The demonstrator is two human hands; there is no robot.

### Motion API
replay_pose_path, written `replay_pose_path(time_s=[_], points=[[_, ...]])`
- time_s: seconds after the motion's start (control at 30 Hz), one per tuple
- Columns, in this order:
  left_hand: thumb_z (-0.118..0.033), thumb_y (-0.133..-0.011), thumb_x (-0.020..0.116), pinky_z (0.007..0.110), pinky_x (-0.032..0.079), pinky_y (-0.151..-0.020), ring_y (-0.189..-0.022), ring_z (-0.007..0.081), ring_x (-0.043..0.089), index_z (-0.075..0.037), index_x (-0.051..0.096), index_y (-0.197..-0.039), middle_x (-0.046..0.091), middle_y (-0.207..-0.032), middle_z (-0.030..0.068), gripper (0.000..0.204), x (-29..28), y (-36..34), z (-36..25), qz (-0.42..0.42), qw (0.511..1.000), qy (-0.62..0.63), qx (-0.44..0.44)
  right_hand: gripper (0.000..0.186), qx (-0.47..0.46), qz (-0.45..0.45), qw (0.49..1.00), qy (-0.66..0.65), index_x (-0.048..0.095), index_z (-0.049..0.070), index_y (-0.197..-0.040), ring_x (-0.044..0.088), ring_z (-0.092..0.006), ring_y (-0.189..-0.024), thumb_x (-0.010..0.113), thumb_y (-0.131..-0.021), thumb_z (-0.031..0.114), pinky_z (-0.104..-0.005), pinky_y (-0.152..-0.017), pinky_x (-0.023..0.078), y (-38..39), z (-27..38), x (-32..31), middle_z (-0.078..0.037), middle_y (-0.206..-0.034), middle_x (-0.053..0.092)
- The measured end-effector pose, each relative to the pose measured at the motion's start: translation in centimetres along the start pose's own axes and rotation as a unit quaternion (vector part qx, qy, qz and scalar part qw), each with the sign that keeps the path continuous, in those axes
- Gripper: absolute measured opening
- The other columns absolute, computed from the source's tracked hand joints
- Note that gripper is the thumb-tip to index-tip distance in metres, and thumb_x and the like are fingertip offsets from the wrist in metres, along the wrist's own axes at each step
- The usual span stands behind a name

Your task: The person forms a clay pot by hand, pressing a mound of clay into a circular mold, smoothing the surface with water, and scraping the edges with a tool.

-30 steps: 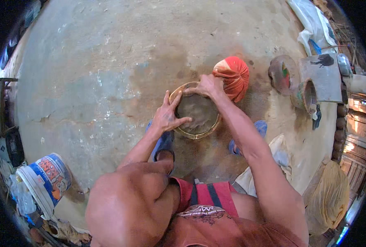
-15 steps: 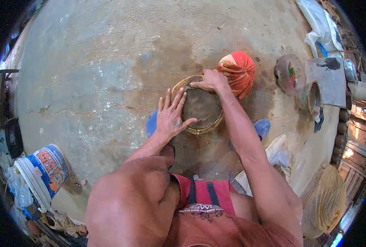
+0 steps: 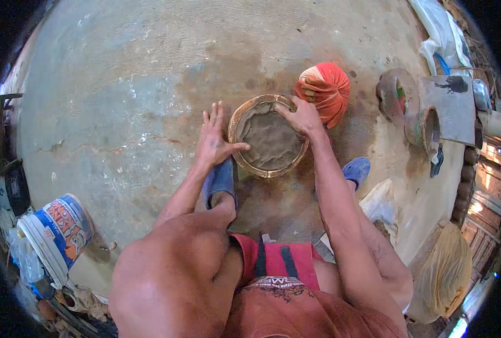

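Note:
Between my feet on the floor stands a round mould (image 3: 233, 130) with a pale rim. Grey-brown wet clay (image 3: 270, 138) fills it, its surface uneven and ridged near the far edge. Flat against the mould's left side is my left hand (image 3: 214, 141), fingers stretched out and apart, the thumb reaching over the rim to the clay. At the far right, my right hand (image 3: 302, 117) grips the rim, with its thumb on the clay inside and its other fingers outside, partly hidden. Just beyond that hand sits a red cloth-wrapped round bundle (image 3: 329, 93).
Blue shoes (image 3: 222, 179) are on my feet, either side of the mould. Rightward lie a clay-stained ring (image 3: 429, 132), a rounded brown vessel (image 3: 394, 93) and a grey board (image 3: 448, 107). A white-and-blue bucket (image 3: 59, 231) stands at left, a tan covered sack (image 3: 443, 270) at lower right.
My left hand has slid left off the clay to the mould's outer side. The mould has shifted slightly left and nearer the far side, and the clay surface looks rougher.

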State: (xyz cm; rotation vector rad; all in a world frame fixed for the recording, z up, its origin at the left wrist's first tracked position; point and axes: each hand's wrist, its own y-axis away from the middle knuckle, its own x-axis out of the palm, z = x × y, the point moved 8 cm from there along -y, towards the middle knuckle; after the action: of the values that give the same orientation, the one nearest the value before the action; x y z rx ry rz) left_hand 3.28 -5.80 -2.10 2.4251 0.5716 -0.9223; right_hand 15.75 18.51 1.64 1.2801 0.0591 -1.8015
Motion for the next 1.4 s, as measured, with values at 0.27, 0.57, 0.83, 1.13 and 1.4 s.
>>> replay_pose_path(time_s=[0.27,0.57,0.83,1.13,1.4], points=[[-0.072,-0.051,0.093,0.073,0.012,-0.123,-0.16,0.0482,0.005,-0.016,0.005,-0.17,0.006,-0.177,0.0147,0.158,1.2,-1.3,-1.4,0.003,0.999,0.037,-0.015,0.085,0.002,-0.054,0.987,-0.151,0.057,-0.001,-0.144,0.061,-0.039,-0.131,0.077,-0.086,0.057,-0.0441,-0.114,0.045,1.3,-0.6,-0.1,-0.027,-0.135,0.066],[-0.064,-0.045,0.098,0.066,0.008,-0.127,-0.16,0.0495,0.002,-0.01,0.008,-0.17,0.015,-0.175,0.0193,0.163,-2.6,-2.8,2.7,-0.009,0.993,0.095,0.075,0.094,0.002,-0.277,0.96,-0.05,0.032,0.0,-0.161,0.039,-0.0498,-0.146,0.075,-0.093,0.048,-0.0528,-0.124,0.028,11.0,-3.5,3.8,-0.031,-0.159,0.041],[-0.068,-0.039,0.098,0.08,0.009,-0.119,-0.159,0.0528,0.008,-0.016,0.008,-0.17,0.014,-0.175,0.0193,0.167,-1.4,-5.0,-2.3,0.017,0.998,-0.051,-0.02,0.08,0.015,-0.223,0.958,-0.181,0.032,-0.002,-0.161,0.034,-0.0478,-0.151,0.057,-0.104,0.048,-0.0504,-0.125,0.027,10.6,-5.7,5.2,-0.031,-0.164,0.035],[-0.02,-0.1,0.066,0.037,0.025,-0.127,-0.159,0.0263,0.026,-0.013,0.012,-0.17,0.028,-0.172,0.0164,0.088,-1.5,-2.4,1.1,0.061,0.839,0.535,0.076,0.077,-0.245,-0.282,0.918,-0.133,0.044,-0.002,-0.155,0.032,-0.0453,-0.154,0.068,-0.096,0.041,-0.0542,-0.128,0.022,14.1,8.7,3.6,-0.025,-0.161,0.042],[-0.046,-0.11,0.046,0.041,0.03,-0.124,-0.148,0.0233,0.046,-0.007,0.045,-0.159,0.051,-0.16,0.0115,0.063,-3.5,-11.9,-2.2,0.195,0.837,0.505,0.086,0.055,-0.47,-0.159,0.849,-0.18,0.061,0.003,-0.136,0.055,-0.0412,-0.131,0.068,-0.097,0.041,-0.056,-0.114,0.04,14.5,16.8,10.1,-0.019,-0.134,0.059]])
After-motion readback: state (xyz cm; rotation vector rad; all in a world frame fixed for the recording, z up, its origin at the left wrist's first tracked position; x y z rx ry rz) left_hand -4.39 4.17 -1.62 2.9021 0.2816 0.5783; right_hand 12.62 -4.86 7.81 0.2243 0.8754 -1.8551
